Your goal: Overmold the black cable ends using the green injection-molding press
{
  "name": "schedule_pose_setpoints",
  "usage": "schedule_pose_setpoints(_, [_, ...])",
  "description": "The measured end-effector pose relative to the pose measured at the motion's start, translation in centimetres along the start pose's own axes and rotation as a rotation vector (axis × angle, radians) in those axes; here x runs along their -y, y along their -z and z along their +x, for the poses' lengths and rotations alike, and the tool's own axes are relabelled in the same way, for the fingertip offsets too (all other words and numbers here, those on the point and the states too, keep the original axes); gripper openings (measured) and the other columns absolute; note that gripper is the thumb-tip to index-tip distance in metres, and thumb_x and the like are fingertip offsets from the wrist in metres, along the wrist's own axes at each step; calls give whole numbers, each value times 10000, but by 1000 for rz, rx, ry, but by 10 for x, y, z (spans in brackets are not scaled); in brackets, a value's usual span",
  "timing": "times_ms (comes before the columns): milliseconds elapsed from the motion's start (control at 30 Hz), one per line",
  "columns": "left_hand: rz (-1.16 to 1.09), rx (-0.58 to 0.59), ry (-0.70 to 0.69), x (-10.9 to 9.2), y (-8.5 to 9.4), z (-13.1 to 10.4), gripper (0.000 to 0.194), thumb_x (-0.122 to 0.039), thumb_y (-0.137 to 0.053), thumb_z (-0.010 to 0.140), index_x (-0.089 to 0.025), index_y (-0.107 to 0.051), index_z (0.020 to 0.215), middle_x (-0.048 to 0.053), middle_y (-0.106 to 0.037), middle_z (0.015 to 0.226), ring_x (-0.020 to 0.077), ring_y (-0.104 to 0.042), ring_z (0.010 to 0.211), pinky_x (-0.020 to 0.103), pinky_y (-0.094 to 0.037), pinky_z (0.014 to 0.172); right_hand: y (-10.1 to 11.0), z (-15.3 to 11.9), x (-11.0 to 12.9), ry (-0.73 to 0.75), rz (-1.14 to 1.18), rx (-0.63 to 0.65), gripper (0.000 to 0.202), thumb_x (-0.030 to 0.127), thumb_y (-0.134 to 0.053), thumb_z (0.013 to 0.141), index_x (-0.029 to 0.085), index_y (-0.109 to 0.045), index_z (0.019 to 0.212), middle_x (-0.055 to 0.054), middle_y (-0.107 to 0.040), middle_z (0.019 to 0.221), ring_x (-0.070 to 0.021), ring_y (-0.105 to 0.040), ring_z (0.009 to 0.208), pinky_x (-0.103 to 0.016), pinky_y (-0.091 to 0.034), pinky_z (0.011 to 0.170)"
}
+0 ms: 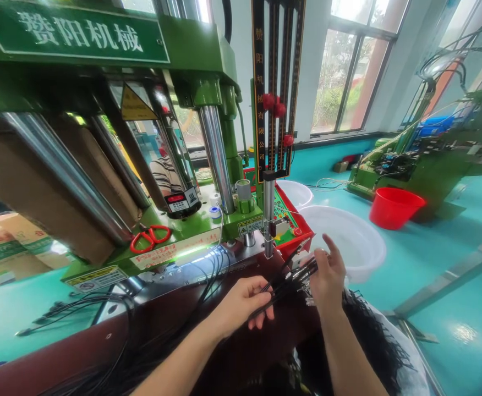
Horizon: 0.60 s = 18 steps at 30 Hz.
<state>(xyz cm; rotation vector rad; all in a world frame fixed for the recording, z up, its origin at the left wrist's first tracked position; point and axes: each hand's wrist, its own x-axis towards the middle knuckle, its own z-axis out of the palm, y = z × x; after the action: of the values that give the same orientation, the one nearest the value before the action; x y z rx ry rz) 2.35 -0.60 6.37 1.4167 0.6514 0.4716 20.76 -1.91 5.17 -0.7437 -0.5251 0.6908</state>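
Both hands meet low in the middle of the view, sharing a small bundle of thin black cables (pixel 284 286). Left hand (pixel 243 302) is curled around the bundle from below, fingers folded over the strands and thumb on top. Right hand (pixel 327 275) grips the other end of the bundle, where the cable tips with small metal plugs fan out; its index finger sticks up, the rest are closed on the strands. The bundle runs at a slant between the two hands, just in front of a dark red table edge (pixel 100 341).

More black cables (pixel 100 308) hang in loops over that edge to the left. A larger heap of black cables (pixel 373 341) lies under the right forearm.

Behind the hands stands a big green machine (pixel 191 55) with shiny steel columns and a sign in white Chinese characters. Red-handled scissors (pixel 150 237) lie on its green base. To the right of the machine sit two white plastic basins (pixel 356 242), and farther back a red bucket (pixel 393 206) stands on the teal floor (pixel 431 258). Windows (pixel 356 66) fill the far wall.
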Motion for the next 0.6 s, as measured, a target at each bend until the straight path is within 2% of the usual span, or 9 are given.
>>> schedule_pose_setpoints(67, [-10,0,10,2,-1,1,193,-324,-522,775,-136,-483,803,23,-613,602,51,-461,371,136,-303,318,2,-5,-2,-162,69,189,317,305,-659,706,247,-604,1013,35,-557,673,-116,-528,600,-261,-443,560])
schedule_pose_setpoints(133, [-6,1,25,4,-2,1,212,-339,-527,770,-133,-495,804,25,-614,605,54,-468,375,138,-306,320,3,-11,-5,-282,47,286,199,294,-677,686,202,-664,862,6,-596,693,-121,-541,635,-257,-446,594])
schedule_pose_setpoints(200, [18,-7,33,6,-3,2,240,-367,-504,783,-127,-507,794,33,-618,616,59,-479,384,142,-316,324,4,-16,-8,-320,-19,279,119,263,-693,669,175,-682,748,5,-600,621,-102,-532,592,-233,-433,592])
schedule_pose_setpoints(300, [55,-25,26,6,-4,2,303,-405,-432,819,-117,-523,788,51,-626,648,68,-499,404,155,-347,338,2,-17,-11,-305,-32,176,92,238,-723,635,172,-671,671,29,-573,525,-85,-515,529,-211,-415,551])
schedule_pose_setpoints(433, [80,-56,27,4,-4,4,330,-417,-407,826,-112,-531,842,56,-626,671,81,-521,423,166,-370,347,2,-14,-11,-284,109,4,122,214,-753,594,187,-643,642,32,-630,651,-73,-518,521,-217,-426,538])
schedule_pose_setpoints(500, [88,-45,34,4,-5,5,320,-414,-413,822,-115,-524,801,54,-622,660,77,-513,413,162,-359,340,3,-12,-9,-299,116,52,99,235,-724,643,191,-655,699,22,-634,677,-84,-529,545,-229,-437,548])
schedule_pose_setpoints(600, [81,-3,66,6,-8,4,310,-414,-423,816,-126,-501,735,45,-613,616,66,-481,375,152,-327,320,8,-10,-4,-381,75,259,164,291,-638,744,194,-667,872,-20,-651,787,-145,-581,698,-290,-469,649])
